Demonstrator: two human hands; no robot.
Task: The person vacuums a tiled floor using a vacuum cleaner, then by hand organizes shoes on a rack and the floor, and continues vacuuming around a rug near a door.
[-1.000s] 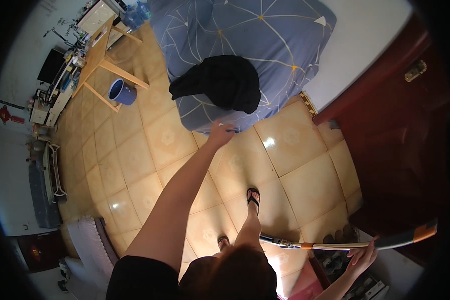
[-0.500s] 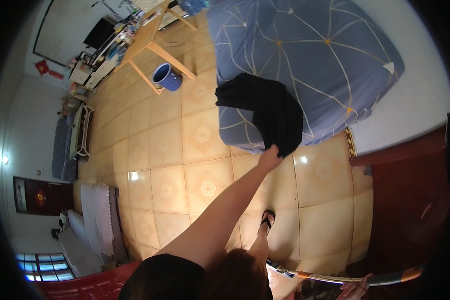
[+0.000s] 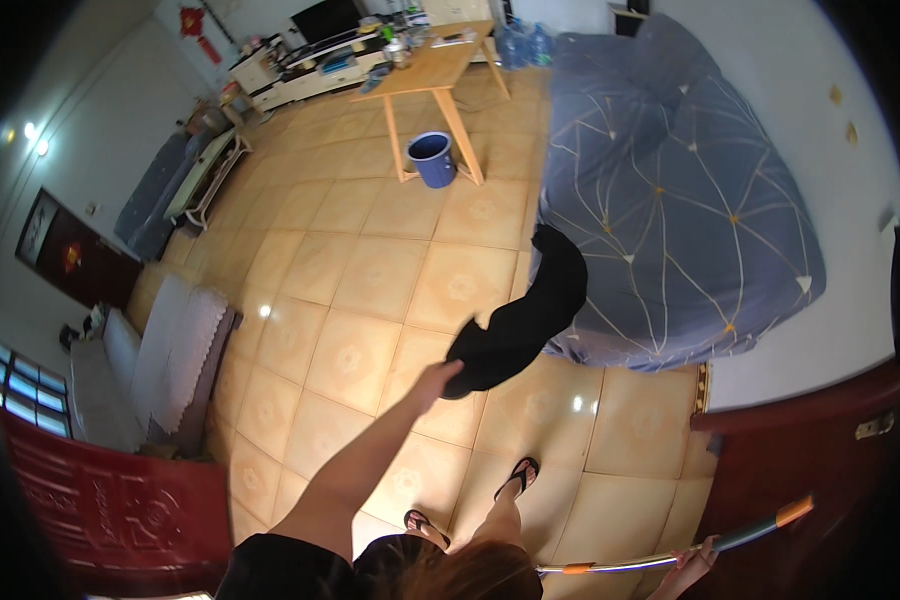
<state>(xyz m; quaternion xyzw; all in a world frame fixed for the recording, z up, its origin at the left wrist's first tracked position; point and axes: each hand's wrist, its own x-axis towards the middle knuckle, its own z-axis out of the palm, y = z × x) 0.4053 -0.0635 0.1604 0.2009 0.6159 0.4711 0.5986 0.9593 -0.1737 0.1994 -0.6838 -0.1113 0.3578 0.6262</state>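
Observation:
My left hand [image 3: 438,386] is closed on one end of a black cloth [image 3: 520,335], which looks like a garment. The cloth stretches out over the tiled floor, its far end beside the edge of a sofa or bed with a blue-grey patterned cover [image 3: 670,260]. I cannot tell whether that end touches the cover. Low on the right, my right hand [image 3: 692,568] is wrapped round a long pole [image 3: 640,563] with a silver shaft, a dark grip and orange bands. The pole's other end is hidden behind my body.
A wooden table [image 3: 430,72] stands ahead with a blue bin [image 3: 431,160] by its legs. A bench with a pale cover [image 3: 175,350] is on the left. Dark red doors [image 3: 120,520] flank me on both sides. My feet in black flip-flops [image 3: 518,478] stand on the tiles.
My left hand has pulled the black cloth left off the patterned cover, out over the floor. The view has tilted up, and the pole in my right hand shows more of its end.

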